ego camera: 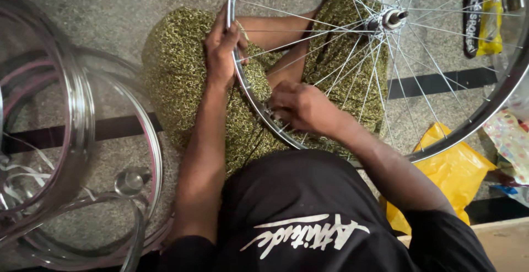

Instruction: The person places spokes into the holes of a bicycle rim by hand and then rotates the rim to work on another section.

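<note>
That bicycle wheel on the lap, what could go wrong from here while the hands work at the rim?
The left hand alone steadies the wheel rim, so the wheel could perhaps tip or roll off the lap. The right hand works among thin spokes near the rim; fingers might get pinched. The stacked bare rims lie close to the left elbow and could be knocked.

A big wheel stands on its rim across the person's lap. Its hub is up near the top, with spokes going out to the rim. The left hand is on the left side of the rim. The right hand is lower, inside the rim by the spokes. Bare rims lie stacked on the floor to the left. A bag lies on the floor to the right, under the wheel. A packet lies behind the wheel, at the top right.
</note>
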